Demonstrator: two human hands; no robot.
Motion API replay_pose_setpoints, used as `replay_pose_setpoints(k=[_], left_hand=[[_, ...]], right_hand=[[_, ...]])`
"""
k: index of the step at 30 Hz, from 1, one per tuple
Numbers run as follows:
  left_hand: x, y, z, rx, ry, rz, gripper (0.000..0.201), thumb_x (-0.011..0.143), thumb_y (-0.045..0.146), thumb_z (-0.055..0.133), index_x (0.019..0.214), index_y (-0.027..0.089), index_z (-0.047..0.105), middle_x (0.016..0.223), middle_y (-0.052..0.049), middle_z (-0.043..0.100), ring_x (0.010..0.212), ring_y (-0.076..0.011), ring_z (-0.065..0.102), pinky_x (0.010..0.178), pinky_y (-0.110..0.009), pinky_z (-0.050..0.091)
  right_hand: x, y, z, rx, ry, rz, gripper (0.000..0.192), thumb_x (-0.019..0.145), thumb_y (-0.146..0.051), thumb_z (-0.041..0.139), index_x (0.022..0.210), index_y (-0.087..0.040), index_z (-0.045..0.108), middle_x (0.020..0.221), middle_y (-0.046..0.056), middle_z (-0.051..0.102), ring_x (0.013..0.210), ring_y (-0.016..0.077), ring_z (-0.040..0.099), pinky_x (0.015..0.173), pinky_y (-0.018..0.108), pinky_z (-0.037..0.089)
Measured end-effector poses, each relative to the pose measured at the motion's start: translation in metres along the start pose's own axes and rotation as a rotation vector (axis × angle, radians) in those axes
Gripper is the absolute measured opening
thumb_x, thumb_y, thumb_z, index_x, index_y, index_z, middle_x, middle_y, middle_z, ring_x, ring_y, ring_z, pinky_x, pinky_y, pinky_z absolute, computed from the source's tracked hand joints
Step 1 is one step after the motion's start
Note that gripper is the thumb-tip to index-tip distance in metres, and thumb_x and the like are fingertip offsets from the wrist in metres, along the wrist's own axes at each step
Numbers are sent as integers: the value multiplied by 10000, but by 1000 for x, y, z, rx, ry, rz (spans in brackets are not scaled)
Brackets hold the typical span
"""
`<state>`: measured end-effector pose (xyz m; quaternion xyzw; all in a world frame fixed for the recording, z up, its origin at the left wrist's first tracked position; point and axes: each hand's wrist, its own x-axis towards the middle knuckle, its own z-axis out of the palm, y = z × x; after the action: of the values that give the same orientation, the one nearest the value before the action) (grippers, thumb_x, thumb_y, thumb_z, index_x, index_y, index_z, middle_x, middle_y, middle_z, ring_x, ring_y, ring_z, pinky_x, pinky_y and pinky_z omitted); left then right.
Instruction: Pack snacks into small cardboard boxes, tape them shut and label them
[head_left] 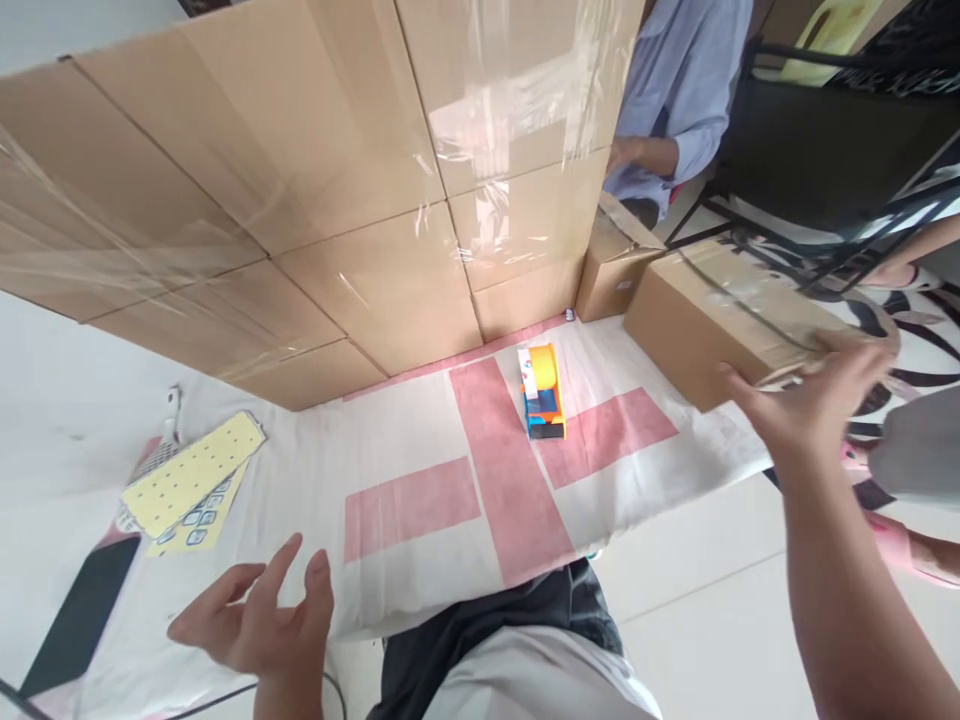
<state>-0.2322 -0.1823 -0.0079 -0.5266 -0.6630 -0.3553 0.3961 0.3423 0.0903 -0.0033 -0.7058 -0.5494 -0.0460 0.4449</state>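
My left hand [259,615] hovers open above the near edge of the white and pink cloth [420,500], holding nothing. My right hand [814,400] reaches out to the right, fingers spread against the near end of a taped cardboard box [712,315] that lies on the cloth's right end. An orange and blue tape dispenser [542,392] stands on the pink stripe between my hands, nearer the box.
A wall of stacked cardboard boxes [300,180] wrapped in clear film fills the back. A smaller box [611,270] stands beside it. Yellow sticker sheets [191,475] and a dark phone [82,615] lie at the left. A person in a blue shirt [675,90] sits behind, near a black frame [825,130].
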Motion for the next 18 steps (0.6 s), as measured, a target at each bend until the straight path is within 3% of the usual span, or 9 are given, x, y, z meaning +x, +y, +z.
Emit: replay_pose_setpoints(k=[4,8,10,13,16,18], left_hand=[[1,10,3,-51,-22,27,201,800,360,762,941,218,772,741,-54,543,700,-206,503,681,-377,377],[7,22,6,-98,-33,19,208,852,298,731,1041,217,764,802,-65,575,729,-215,533,725,-396,398],[6,23,7,-98,-46,-29,195,867,332,714,1009,209,765,811,-73,585,751,-225,557,763,-415,431],[1,20,7,-101,-64,-68,196,871,358,710,965,195,764,819,-76,597,740,-215,580,786,-419,455],[-6,13,6,-108,-83,-86,201,868,366,718,954,190,759,826,-75,597,732,-210,593,787,-416,457],[-9,9,5,-103,-84,-98,199,876,367,710,956,190,753,833,-77,595,752,-217,602,787,-411,457]], right_hand=[[23,-46,63,61,-183,-28,1276,517,-531,945,1455,83,335,1421,411,303,1409,485,327,1122,575,303],[65,-98,102,81,-277,-36,1318,706,-548,764,1568,129,31,1484,548,21,1459,640,171,1031,648,323],[83,-106,108,69,-316,-78,1265,757,-556,653,1566,143,-25,1459,576,-1,1449,653,156,990,627,359],[94,-101,106,41,-342,-121,1175,778,-574,555,1562,153,69,1460,521,176,1440,595,264,982,568,391],[88,-94,105,42,-328,-136,1158,766,-588,584,1549,153,160,1444,446,308,1418,550,349,1030,553,376],[82,-89,107,68,-319,-175,1177,769,-566,633,1547,165,138,1452,455,306,1444,533,319,1071,557,348]])
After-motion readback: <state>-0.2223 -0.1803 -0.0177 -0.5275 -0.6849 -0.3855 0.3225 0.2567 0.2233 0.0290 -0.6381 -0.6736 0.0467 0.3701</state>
